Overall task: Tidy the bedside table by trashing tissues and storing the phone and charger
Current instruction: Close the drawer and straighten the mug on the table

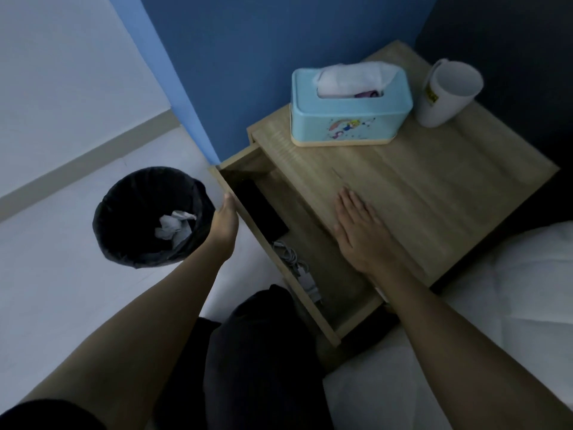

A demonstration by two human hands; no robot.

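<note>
Blue wall and pale floor are framing a wooden desk [434,193] whose drawer [273,262] is standing pulled out toward the bin [148,218]. Crumpled tissues [175,228] are lying in the bin. The phone [263,212] is lying in the drawer, its long axis running along the drawer front, and what is probably the charger [297,268] is coiled just beside it. The left hand [226,225] is being pressed against the drawer front, nearer both items; whether its fingers are curled is hidden. The right hand [362,231] is being laid flat, fingers spread, holding nothing, on the desk top. Closing the drawer is judged the remaining step.
</note>
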